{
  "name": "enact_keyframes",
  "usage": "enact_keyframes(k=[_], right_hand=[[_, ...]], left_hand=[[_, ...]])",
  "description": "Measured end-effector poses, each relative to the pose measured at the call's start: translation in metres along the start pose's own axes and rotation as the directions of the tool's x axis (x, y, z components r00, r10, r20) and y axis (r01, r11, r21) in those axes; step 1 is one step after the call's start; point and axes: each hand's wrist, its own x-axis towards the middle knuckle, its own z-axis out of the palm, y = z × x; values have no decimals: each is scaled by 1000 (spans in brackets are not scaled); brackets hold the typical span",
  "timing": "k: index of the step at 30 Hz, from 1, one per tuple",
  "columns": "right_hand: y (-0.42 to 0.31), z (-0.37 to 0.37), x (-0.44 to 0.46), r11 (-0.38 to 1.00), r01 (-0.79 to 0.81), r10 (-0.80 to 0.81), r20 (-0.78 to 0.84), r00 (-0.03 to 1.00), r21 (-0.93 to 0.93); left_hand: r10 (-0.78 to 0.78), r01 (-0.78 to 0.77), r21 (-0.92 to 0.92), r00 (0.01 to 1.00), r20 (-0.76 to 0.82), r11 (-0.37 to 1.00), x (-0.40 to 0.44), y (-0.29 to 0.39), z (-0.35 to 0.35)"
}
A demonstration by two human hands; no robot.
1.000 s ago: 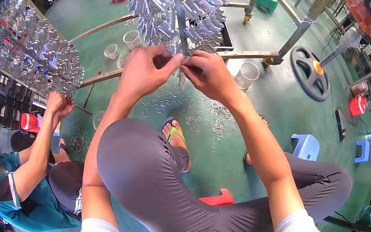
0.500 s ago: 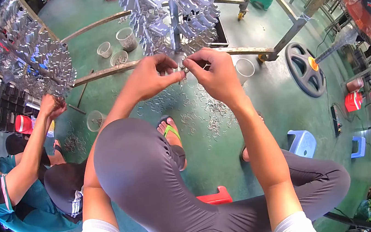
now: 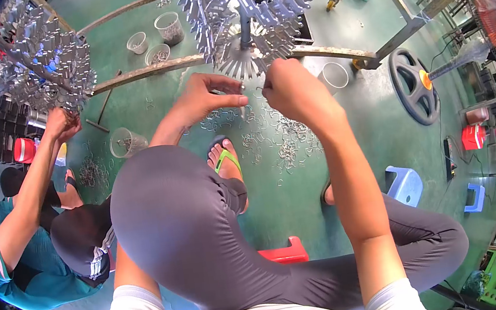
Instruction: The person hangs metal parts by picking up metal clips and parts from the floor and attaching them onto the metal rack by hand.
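A rack of silvery metal parts (image 3: 248,6) hangs at the top centre on an upright pole. Below it, my left hand (image 3: 210,97) holds a small metal piece between thumb and fingers, at their tips. My right hand (image 3: 292,87) is closed, just to the right of the left one and apart from it; a thin bit of metal shows at its fingertips. Beneath both hands, small curved metal hooks (image 3: 287,144) lie scattered on the green floor.
A co-worker's hands (image 3: 63,125) are at a second rack (image 3: 44,62) on the left. Cups (image 3: 169,28) stand behind a metal frame bar (image 3: 151,69). A black wheel (image 3: 414,86), a blue stool (image 3: 405,185) and a red stool (image 3: 286,253) are around my legs.
My hands have moved apart, the right one turning with its knuckles upward. The rack's lower end now shows a fan of thin metal prongs.
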Motion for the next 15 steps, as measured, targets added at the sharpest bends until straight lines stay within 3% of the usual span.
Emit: enact_keyframes(k=[1,4,5,9,12,13,15], right_hand=[[12,20,11,999,20,-19,25,1000,-31],[21,48,22,977,86,-99,57,993,195],[28,59,24,962,157,-158,-13,987,222],[-1,42,15,800,136,-8,-215,976,585],[-9,28,9,577,149,10,-190,982,803],[-12,25,7,526,195,-17,-218,976,828],[-16,13,1,575,180,-35,-195,980,798]], left_hand=[[-4,4,-12,1000,-19,1000,-4,0,-4],[-15,11,-57,997,-73,998,-16,0,-15],[-19,12,-74,995,-96,997,-18,1,-19],[-44,32,-110,993,-109,993,-27,3,-28],[-48,38,-102,994,-95,994,-26,7,-28],[-48,39,-92,995,-89,995,-26,10,-27],[-47,40,-83,996,-76,996,-25,15,-24]])
